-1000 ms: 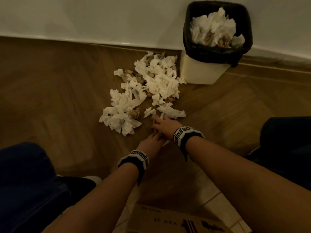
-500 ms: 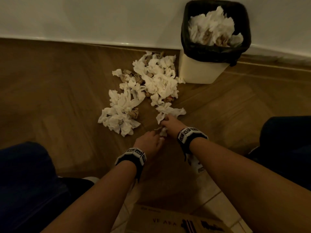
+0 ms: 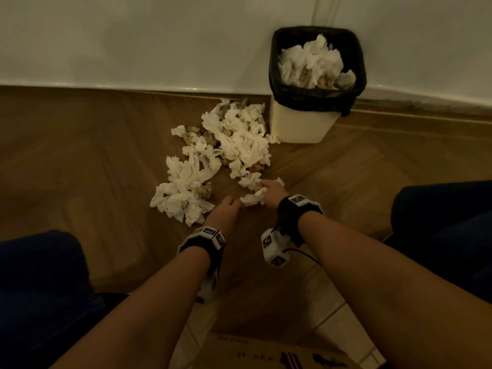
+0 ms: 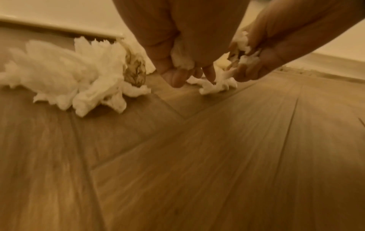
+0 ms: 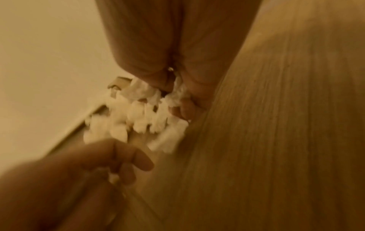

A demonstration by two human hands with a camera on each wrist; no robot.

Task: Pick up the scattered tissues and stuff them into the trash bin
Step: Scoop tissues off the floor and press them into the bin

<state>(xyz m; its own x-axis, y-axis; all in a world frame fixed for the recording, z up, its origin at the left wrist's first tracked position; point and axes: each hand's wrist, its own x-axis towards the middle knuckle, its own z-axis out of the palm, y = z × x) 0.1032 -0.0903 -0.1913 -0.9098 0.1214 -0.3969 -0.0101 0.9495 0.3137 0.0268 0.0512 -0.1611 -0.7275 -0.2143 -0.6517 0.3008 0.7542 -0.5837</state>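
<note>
the cream plastic trash bin (image 3: 300, 126) with a black liner stands against the white wall (image 3: 133, 35), already heaped with crumpled white tissues. left of the bin and touching its base, a scattered pile of white tissues (image 3: 229, 145) spreads over the brown wooden floor (image 3: 80, 161). at the end of that pile farthest from the bin, the right hand (image 3: 273, 191) has its fingers curled round a wad of tissue (image 3: 253, 198). just beside it, the left hand (image 3: 225, 209) has curled fingers pinching a small scrap of tissue (image 4: 180, 60) against the palm.
</note>
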